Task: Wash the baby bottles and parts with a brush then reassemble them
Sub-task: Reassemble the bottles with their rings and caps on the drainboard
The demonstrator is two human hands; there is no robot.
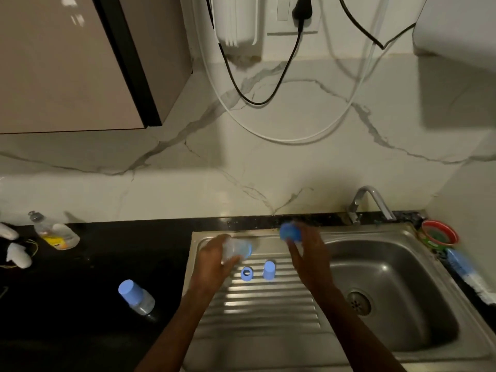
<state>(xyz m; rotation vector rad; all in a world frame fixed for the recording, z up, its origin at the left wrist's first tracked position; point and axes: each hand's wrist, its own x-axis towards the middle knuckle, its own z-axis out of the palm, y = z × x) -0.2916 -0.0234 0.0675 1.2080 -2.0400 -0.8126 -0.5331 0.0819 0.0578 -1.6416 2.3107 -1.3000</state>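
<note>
My left hand grips a clear baby bottle lying sideways, its blue-ringed neck pointing right, above the ribbed steel drainboard. My right hand holds a blue cap at its fingertips, just right of the bottle's neck and apart from it. A blue ring and a small blue cap stand on the drainboard between my hands. An assembled bottle with a blue cap stands on the black counter at the left. A blue-handled bottle brush lies along the sink's right rim.
The steel sink basin with its drain is at the right, the tap behind it. A dish soap bottle stands at the far left. A red bowl sits at the back right corner. Cables hang on the marble wall.
</note>
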